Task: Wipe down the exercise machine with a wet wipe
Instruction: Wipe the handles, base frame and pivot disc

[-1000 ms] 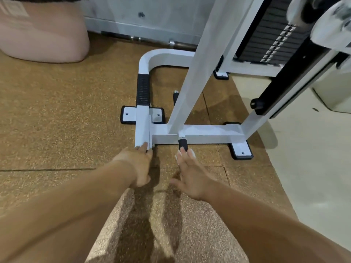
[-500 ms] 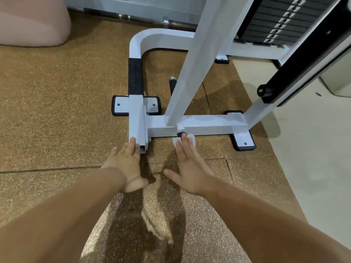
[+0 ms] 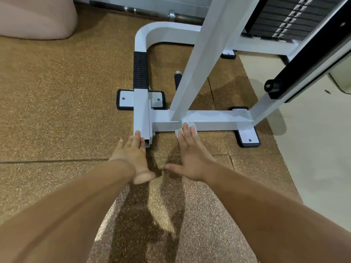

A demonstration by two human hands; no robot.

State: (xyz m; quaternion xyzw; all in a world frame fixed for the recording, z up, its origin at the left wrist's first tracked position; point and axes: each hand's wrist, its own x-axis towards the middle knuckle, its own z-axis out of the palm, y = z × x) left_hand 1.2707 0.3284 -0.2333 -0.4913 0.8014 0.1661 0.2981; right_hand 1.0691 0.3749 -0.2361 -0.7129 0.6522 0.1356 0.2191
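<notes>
Wiping is under way on the exercise machine's (image 3: 141, 111) base. Your left hand (image 3: 133, 150) rests straight-fingered on the bar end, and your right hand (image 3: 190, 156) presses the wet wipe (image 3: 189, 123) flat onto the crossbar (image 3: 218, 121) (fingers straight, not curled). Next, probably, drag it rightward. Count two hands, one wipe and three foot plates (image 3: 248, 138).

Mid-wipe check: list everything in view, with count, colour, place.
white steel machine frame: one, white, centre and right
black ribbed grip sleeve: one, black, on the frame's left tube
black-rimmed foot plates: three, white, on the floor under the frame
black weight stack: one, black, top right
black peg: one, black, inside the frame
steel bar: one, grey, at the top
pink rounded object: one, pink, top left
speckled rubber floor tiles: several, brown, underneath
white wet wipe: one, white, on the frame's cross tube
left hand: one, fingertips touch the left tube's end
right hand: one, straight fingers press the wipe
</notes>
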